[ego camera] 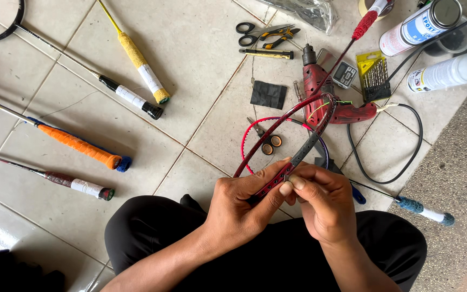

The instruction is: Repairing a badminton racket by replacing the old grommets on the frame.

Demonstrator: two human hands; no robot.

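red racket frame [293, 140] gripped in the closed left hand [241, 208]; right hand [322, 203] fingers pinch its rim.

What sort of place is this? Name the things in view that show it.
Probably an informal racket repair spot on a tiled floor. Both hands, left hand and right hand, hold an unstrung red racket frame; spare rackets, a red electric drill and scissors lie around.

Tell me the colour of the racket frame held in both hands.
Dark red racket frame, seen best in the head view.
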